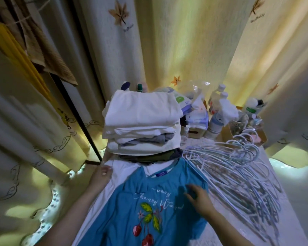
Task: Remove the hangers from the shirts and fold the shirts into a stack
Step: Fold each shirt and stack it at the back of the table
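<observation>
A blue shirt with white lettering and a cherry print lies front up on the table, over a white shirt. A tall stack of folded shirts, mostly white, stands just behind it. A heap of pale wire hangers lies to the right. My left hand rests at the white shirt's left edge, fingers bent at the cloth. My right hand lies on the blue shirt's right shoulder area, fingers spread and slightly bent on the fabric. A blue hanger arm shows at the shirt's right shoulder.
Bottles, bags and a box crowd the back of the table. Cream curtains with leaf prints hang behind and at both sides. A dark pole slants down on the left. The table's left edge has a lace-like cover.
</observation>
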